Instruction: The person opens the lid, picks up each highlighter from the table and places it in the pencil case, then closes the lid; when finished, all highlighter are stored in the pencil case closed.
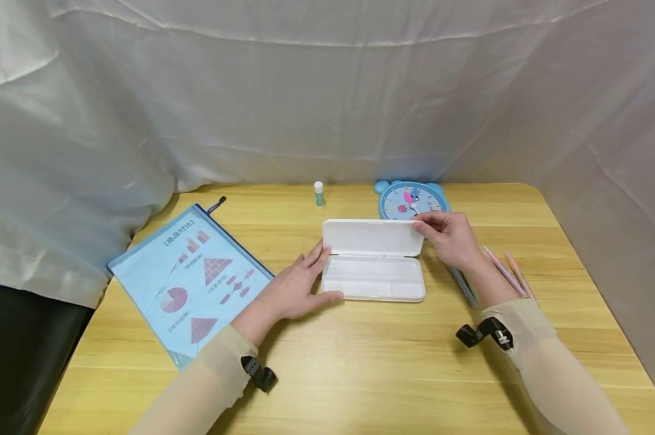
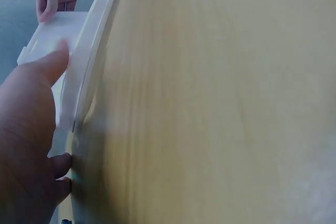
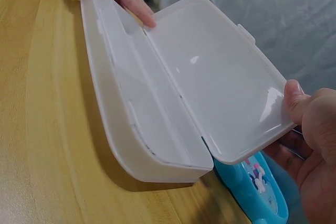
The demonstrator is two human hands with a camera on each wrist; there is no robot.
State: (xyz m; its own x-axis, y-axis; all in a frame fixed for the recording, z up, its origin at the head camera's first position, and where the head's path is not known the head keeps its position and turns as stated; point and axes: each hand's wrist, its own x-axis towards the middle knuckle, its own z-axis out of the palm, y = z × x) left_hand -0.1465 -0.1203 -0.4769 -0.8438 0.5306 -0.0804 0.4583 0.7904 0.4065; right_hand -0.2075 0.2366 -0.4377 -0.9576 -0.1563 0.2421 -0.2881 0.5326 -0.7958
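An empty white case (image 1: 360, 269) lies unfolded on the table, its lid (image 1: 372, 237) raised at the back and its compartments facing up. My left hand (image 1: 297, 291) spans the case's left end, thumb at the front edge and a fingertip by the hinge. In the left wrist view the thumb of that hand (image 2: 26, 114) rests against the case (image 2: 79, 82). With thumb and fingers, my right hand (image 1: 455, 241) pinches the lid's right end. The right wrist view has the right hand (image 3: 317, 140) holding the lid (image 3: 210, 72), thumb on its inner face.
A blue clock (image 1: 395, 196) lies behind the lid's right side, and a small white-capped bottle (image 1: 319, 194) stands at the back. At the left is a blue zip folder (image 1: 186, 284) with printed charts. Several pens (image 1: 504, 272) lie beside and under the right forearm.
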